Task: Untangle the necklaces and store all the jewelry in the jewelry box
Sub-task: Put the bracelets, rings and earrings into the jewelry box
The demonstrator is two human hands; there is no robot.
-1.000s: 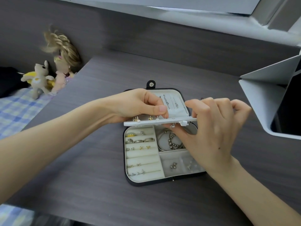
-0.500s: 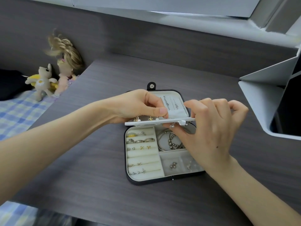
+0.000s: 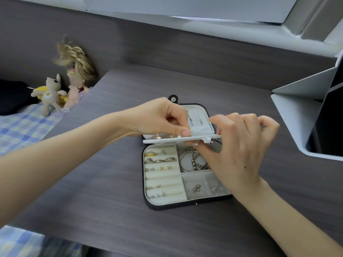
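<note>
A black jewelry box [image 3: 167, 206] lies open on the dark wood desk, with rings and small earrings [image 3: 160, 161] in its left slots and bangles with a bead bracelet [image 3: 193, 162] in the upper right compartment. A white flap panel [image 3: 167, 140] with earrings pinned to it is held level across the box. My left hand [image 3: 163, 117] pinches that panel from above. My right hand [image 3: 239, 149] holds the panel's right end, with a small sparkly earring [image 3: 195, 144] at its fingertips under the edge. Thin necklaces [image 3: 194, 118] lie in the lid pocket behind.
The desk [image 3: 111, 201] ends at a near edge low in view and at a left edge above a blue checked bedspread [image 3: 22, 127]. Two dolls [image 3: 61, 91] lean at the far left. A grey folded stand with a dark screen [image 3: 306, 127] is at the right.
Both hands hold the flap panel as before; the whole scene has only drifted slightly in view as my head moved.
</note>
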